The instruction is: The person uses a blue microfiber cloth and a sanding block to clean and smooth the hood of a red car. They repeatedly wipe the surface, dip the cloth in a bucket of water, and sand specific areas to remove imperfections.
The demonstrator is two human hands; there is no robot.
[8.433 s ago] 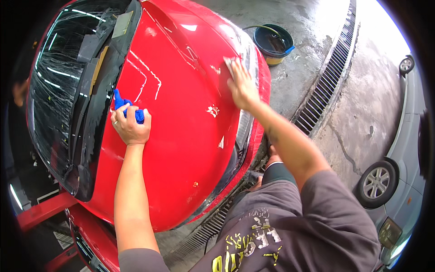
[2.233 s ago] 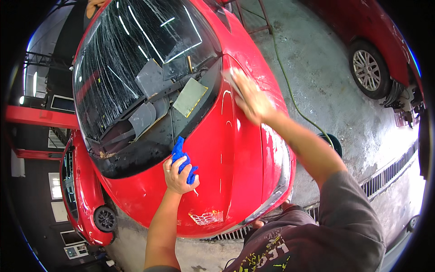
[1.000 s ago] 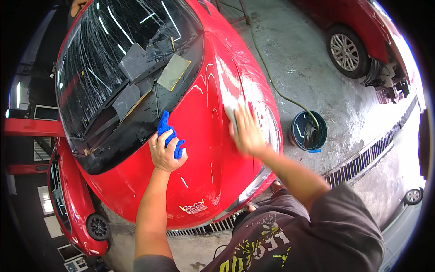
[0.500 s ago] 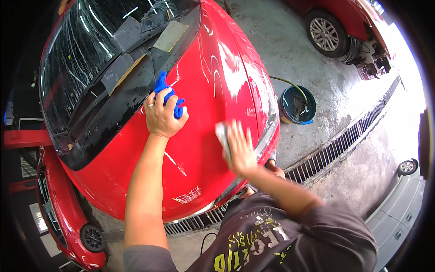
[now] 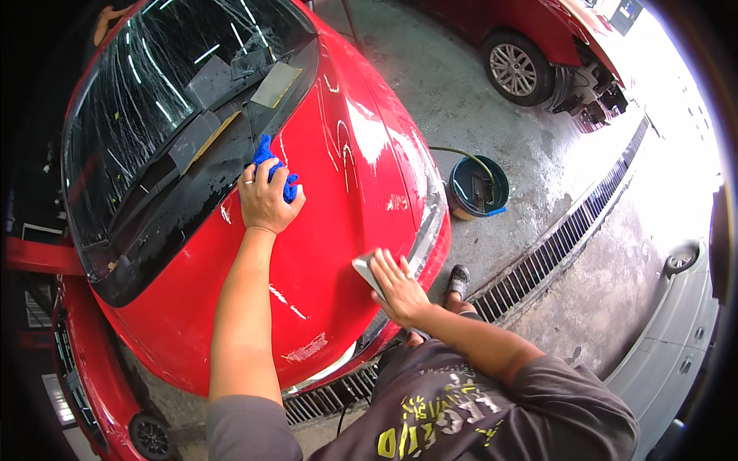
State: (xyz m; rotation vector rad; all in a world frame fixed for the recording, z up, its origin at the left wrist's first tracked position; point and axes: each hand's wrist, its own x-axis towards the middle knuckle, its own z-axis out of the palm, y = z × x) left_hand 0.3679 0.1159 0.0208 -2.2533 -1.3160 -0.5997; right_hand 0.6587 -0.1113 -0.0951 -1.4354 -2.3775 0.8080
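Note:
My left hand [image 5: 267, 201] rests at the windshield edge of a red car hood [image 5: 319, 238], its fingers curled over a bunched blue cloth [image 5: 264, 150]. Most of the cloth is hidden under the palm; a tip pokes out beyond the fingers. Close to the hood's near right edge, my right hand [image 5: 400, 290] presses a flat grey-white pad [image 5: 363, 269] against the paint, fingers stretched along it. Its exact kind does not show. Pale scuffs [image 5: 307, 347] and short white streaks [image 5: 287, 301] mark the red surface.
Grey sheets and a tan piece [image 5: 277, 84] lie at the wet windshield [image 5: 154, 84]. A dark bucket [image 5: 478, 187] with a hose stands right of the car. A floor grate [image 5: 569, 253] runs past my feet. Other cars, red [image 5: 519, 69] and silver [image 5: 661, 353], stand around.
My right hand and the pad have slid across the hood toward me, and the hand's blur is gone. My left hand stays on the blue cloth. The whole view has shifted slightly.

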